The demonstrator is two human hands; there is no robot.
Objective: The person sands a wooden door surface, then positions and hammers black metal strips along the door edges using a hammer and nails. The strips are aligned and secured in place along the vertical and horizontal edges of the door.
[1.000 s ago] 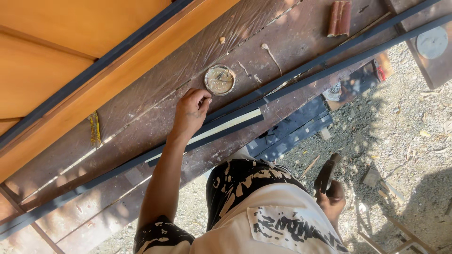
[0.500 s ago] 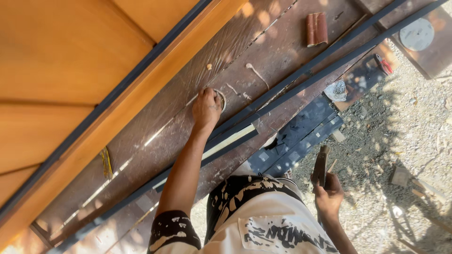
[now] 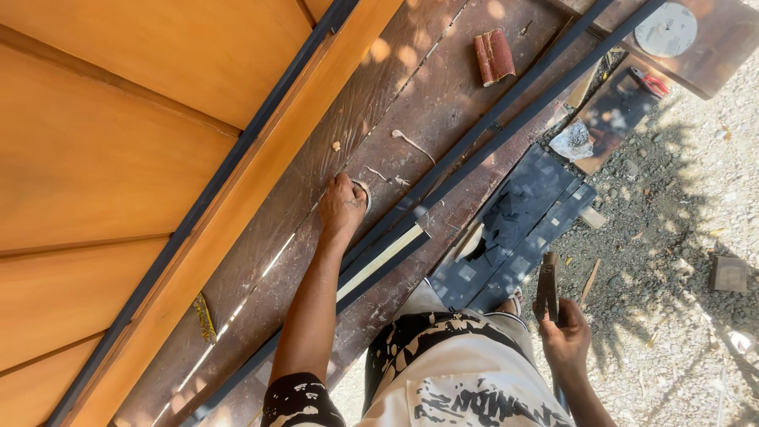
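**Small round tin under the left hand, hammer in the right**

Round tin lies on the dark wooden bench, near its middle, just beside the long dark metal bars. Only its rim shows, because the left hand covers it. On the far left stands the orange wooden panel with a dark strip along its edge. The left arm stretches straight forward over the planks, and the fingers curl down on the tin, probably to pick something from it; whether they grip it, one cannot tell. Further right, a piece of red-brown folded sandpaper rests on the bench. The right hand hangs low beside the body, above the gravel, closed around the handle of a hammer, head pointing up, kept ready.
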